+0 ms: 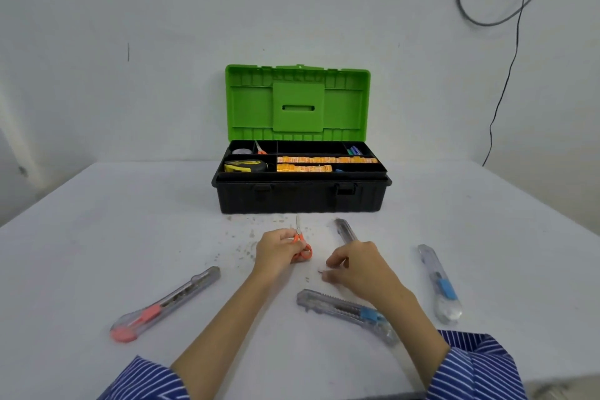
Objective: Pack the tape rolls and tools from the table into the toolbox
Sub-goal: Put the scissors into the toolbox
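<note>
Head: scissors (300, 245) in left fingers (285, 245)

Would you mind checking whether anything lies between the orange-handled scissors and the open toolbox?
Nothing visible does: the left hand holds the small orange-handled scissors just before the green-lidded black toolbox, with only bare table between.

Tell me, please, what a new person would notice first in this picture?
The open toolbox with its bright green lid stands at the back of the white table. In front, the left hand grips small orange scissors, and clear utility knives lie scattered around both hands.
</note>
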